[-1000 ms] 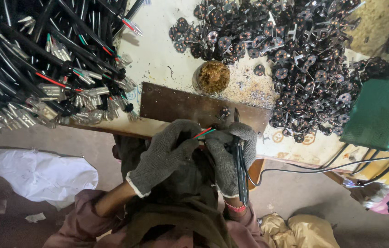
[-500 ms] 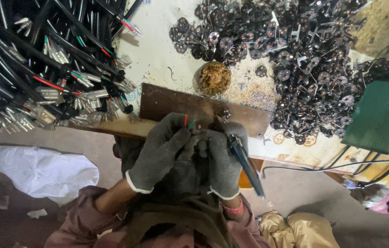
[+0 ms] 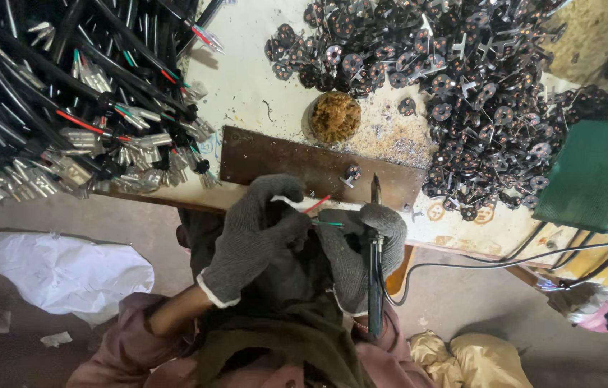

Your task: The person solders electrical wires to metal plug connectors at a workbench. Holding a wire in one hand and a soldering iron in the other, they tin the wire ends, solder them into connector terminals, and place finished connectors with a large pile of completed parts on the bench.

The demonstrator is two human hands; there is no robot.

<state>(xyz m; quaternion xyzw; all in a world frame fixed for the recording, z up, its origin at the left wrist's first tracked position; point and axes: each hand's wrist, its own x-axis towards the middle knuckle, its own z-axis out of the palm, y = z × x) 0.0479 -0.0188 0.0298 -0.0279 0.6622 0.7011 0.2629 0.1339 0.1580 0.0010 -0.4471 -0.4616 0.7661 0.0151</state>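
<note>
Both my hands wear grey knit gloves and meet just in front of the bench edge. My left hand (image 3: 254, 237) pinches thin red and green wire ends (image 3: 318, 208) of a black cable. My right hand (image 3: 361, 248) also touches those wires and grips a soldering iron (image 3: 374, 273), its tip pointing up at a brown metal plate (image 3: 275, 162) on the bench. A small dark disc part (image 3: 351, 173) stands on that plate near the iron's tip.
A big bundle of black cables with metal terminals (image 3: 67, 108) fills the left. A heap of dark round disc parts (image 3: 476, 93) covers the bench's right. A brown tip-cleaning pad (image 3: 335, 117) sits behind the plate. A green box (image 3: 595, 176) stands at the right, a white bag (image 3: 60, 273) below left.
My hands have shifted slightly forward toward the plate. The soldering iron has swung from slanting to the right to standing almost straight, tip toward the plate. The wire ends now stick out between my hands.
</note>
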